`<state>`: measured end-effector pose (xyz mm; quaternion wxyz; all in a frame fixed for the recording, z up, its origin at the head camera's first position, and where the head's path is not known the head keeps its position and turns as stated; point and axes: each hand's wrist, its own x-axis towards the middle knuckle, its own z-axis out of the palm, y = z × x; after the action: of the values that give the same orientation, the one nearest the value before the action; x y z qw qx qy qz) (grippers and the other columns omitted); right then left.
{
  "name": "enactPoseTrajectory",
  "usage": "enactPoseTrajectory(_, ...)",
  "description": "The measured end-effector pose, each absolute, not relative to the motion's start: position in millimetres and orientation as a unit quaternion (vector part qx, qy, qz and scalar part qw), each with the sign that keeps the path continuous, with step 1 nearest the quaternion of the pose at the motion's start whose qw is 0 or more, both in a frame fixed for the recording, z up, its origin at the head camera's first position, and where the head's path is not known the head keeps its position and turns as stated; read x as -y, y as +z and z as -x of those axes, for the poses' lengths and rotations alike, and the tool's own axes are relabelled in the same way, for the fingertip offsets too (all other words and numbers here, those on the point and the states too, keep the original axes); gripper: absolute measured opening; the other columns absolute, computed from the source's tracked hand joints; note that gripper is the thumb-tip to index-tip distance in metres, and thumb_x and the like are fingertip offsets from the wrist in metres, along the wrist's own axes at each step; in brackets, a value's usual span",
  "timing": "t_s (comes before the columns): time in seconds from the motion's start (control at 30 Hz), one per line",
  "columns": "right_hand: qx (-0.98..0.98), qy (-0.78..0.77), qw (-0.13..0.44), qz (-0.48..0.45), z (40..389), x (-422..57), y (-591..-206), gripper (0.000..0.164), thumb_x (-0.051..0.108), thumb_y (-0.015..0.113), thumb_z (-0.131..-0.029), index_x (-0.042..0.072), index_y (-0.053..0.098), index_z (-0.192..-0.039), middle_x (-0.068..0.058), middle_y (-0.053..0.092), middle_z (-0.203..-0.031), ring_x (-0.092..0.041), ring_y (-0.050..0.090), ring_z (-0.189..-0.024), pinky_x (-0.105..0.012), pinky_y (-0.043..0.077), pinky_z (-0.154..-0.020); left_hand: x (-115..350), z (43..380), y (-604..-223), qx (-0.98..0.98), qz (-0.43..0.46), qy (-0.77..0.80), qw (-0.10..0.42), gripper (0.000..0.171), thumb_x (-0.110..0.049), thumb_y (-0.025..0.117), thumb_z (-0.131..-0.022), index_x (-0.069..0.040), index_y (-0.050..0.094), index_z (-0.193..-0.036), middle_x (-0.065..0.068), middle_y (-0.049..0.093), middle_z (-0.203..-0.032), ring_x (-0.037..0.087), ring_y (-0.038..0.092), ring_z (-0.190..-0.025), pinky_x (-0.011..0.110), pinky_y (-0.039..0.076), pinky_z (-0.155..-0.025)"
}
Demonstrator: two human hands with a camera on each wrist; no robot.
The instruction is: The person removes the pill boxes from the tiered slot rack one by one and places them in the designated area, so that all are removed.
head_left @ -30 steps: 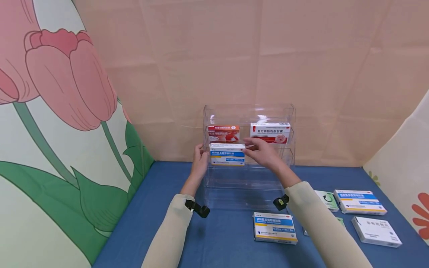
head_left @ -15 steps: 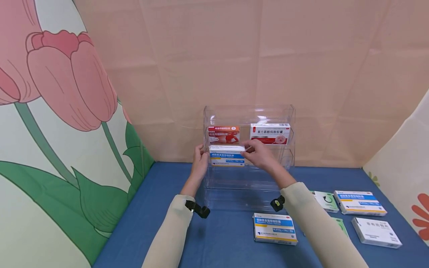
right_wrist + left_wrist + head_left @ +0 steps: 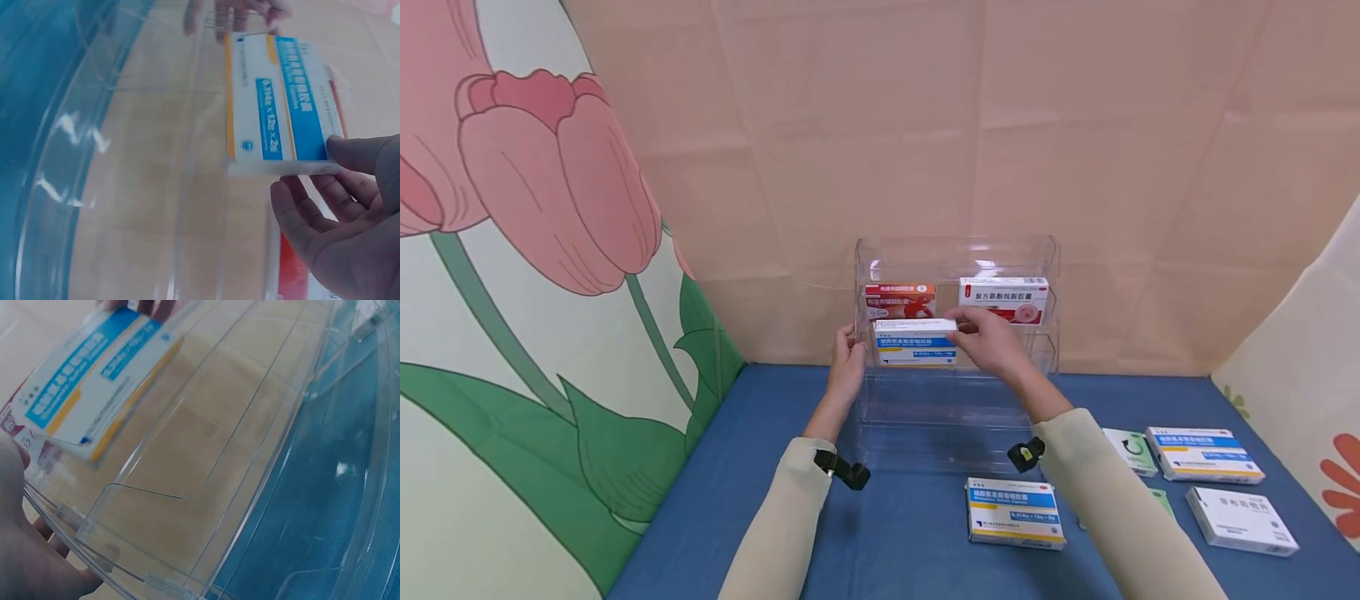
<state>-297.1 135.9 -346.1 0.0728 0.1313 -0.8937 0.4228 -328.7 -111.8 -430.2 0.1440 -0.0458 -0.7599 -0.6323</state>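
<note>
Head view shows a blue tablecloth (image 3: 910, 537) spread before a creased tan backdrop (image 3: 925, 125). A white cloth printed with large pink tulips (image 3: 550, 183) covers the left side, and at the right a pale cloth (image 3: 1326, 350) with an orange-red flower on it hangs at a slant. A stepped clear rack (image 3: 947, 396) stands on the tablecloth, near the backdrop. On its upper part a red-and-orange box (image 3: 901, 302) sits at the left and a white-and-red box (image 3: 1003, 293) at the right, with a gap between them.

The held blue-and-white box (image 3: 915, 343) is between the two hands, at the left half of the rack, label facing forward, just below and in front of the red-and-orange box. The right hand (image 3: 988, 342) pinches its right end between thumb and fingers. The left hand (image 3: 847, 367) grips the rack's left edge, near the box's other end but apart from it. Whether the box's lower edge bears on the shelf cannot be told.

Both arms wear cream sleeves (image 3: 778, 508), with a small black camera (image 3: 853, 475) at each wrist. A second blue-and-white box (image 3: 1015, 512) lies in front of the rack, left of the right sleeve. Farther right lie a third blue-and-white box (image 3: 1206, 454), a white box (image 3: 1242, 518) and a green-and-white box (image 3: 1132, 450); a sliver of another green box (image 3: 1163, 502) shows from behind the sleeve.
</note>
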Motion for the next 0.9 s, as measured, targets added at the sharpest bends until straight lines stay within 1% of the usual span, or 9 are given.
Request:
enactPoseTrajectory(0.13, 0.887, 0.432, 0.083, -0.138, 293, -142, -338, 0.033, 0.016, 0.068, -0.097, 0.011, 0.064, -0.129, -0.015, 0.068, -0.124, -0.034, 0.066, -0.108, -0.046, 0.056, -0.090, 111, 329, -429, 0.758, 0.048, -0.631, 0.158, 0.047, -0.014, 0.042, -0.098, -0.006, 0.039, -0.144, 0.024, 0.049, -0.129, 0.036, 0.051, -0.115, 0.044, 0.040, -0.092)
enactPoseTrajectory(0.27, 0.880, 0.448, 0.077, -0.141, 286, -150, -329, 0.032, 0.016, 0.066, -0.098, 0.013, 0.063, -0.129, -0.013, 0.067, -0.123, -0.032, 0.065, -0.107, -0.046, 0.055, -0.090, 109, 330, -428, 0.759, 0.057, -0.624, 0.177, 0.047, -0.011, 0.042, -0.097, -0.001, 0.040, -0.142, 0.027, 0.050, -0.129, 0.038, 0.051, -0.113, 0.043, 0.041, -0.091)
enactPoseTrajectory(0.37, 0.875, 0.458, 0.063, -0.144, 280, -157, -325, 0.035, 0.018, 0.065, -0.099, 0.014, 0.062, -0.134, -0.011, 0.067, -0.123, -0.030, 0.063, -0.107, -0.044, 0.055, -0.091, 108, 330, -428, 0.759, 0.057, -0.625, 0.174, 0.046, -0.012, 0.041, -0.098, -0.001, 0.039, -0.143, 0.027, 0.048, -0.131, 0.037, 0.051, -0.114, 0.044, 0.040, -0.091)
enactPoseTrajectory(0.53, 0.874, 0.457, 0.055, -0.158, 269, -165, -322, 0.043, 0.021, 0.066, -0.098, 0.014, 0.060, -0.140, -0.011, 0.066, -0.123, -0.030, 0.060, -0.104, -0.038, 0.055, -0.086, 108, 330, -428, 0.759, 0.057, -0.625, 0.174, 0.046, -0.012, 0.042, -0.098, -0.002, 0.040, -0.142, 0.027, 0.048, -0.132, 0.038, 0.050, -0.115, 0.046, 0.040, -0.093)
enactPoseTrajectory(0.6, 0.873, 0.457, 0.053, -0.162, 265, -167, -323, 0.043, 0.021, 0.067, -0.097, 0.014, 0.060, -0.140, -0.012, 0.066, -0.123, -0.030, 0.060, -0.104, -0.037, 0.056, -0.084, 108, 331, -428, 0.758, 0.057, -0.626, 0.173, 0.046, -0.013, 0.042, -0.098, -0.002, 0.040, -0.142, 0.027, 0.048, -0.132, 0.038, 0.050, -0.115, 0.046, 0.040, -0.093)
enactPoseTrajectory(0.7, 0.871, 0.460, 0.044, -0.165, 259, -170, -326, 0.044, 0.021, 0.068, -0.097, 0.013, 0.061, -0.139, -0.014, 0.066, -0.123, -0.031, 0.062, -0.104, -0.038, 0.057, -0.084, 108, 331, -429, 0.759, 0.056, -0.626, 0.170, 0.046, -0.014, 0.043, -0.098, -0.003, 0.040, -0.142, 0.025, 0.047, -0.133, 0.037, 0.050, -0.115, 0.046, 0.040, -0.093)
enactPoseTrajectory(0.8, 0.874, 0.455, 0.038, -0.168, 255, -172, -330, 0.043, 0.022, 0.069, -0.096, 0.015, 0.061, -0.138, -0.013, 0.067, -0.122, -0.031, 0.062, -0.104, -0.039, 0.057, -0.084, 108, 332, -429, 0.758, 0.055, -0.628, 0.167, 0.046, -0.014, 0.043, -0.097, -0.004, 0.040, -0.142, 0.025, 0.047, -0.133, 0.037, 0.050, -0.117, 0.047, 0.039, -0.095)
enactPoseTrajectory(0.9, 0.875, 0.450, 0.035, -0.175, 252, -175, -335, 0.042, 0.022, 0.069, -0.095, 0.016, 0.062, -0.137, -0.011, 0.067, -0.121, -0.030, 0.060, -0.103, -0.037, 0.055, -0.083, 107, 331, -429, 0.758, 0.055, -0.628, 0.166, 0.046, -0.014, 0.043, -0.097, -0.005, 0.040, -0.142, 0.025, 0.048, -0.134, 0.037, 0.050, -0.118, 0.048, 0.039, -0.096)
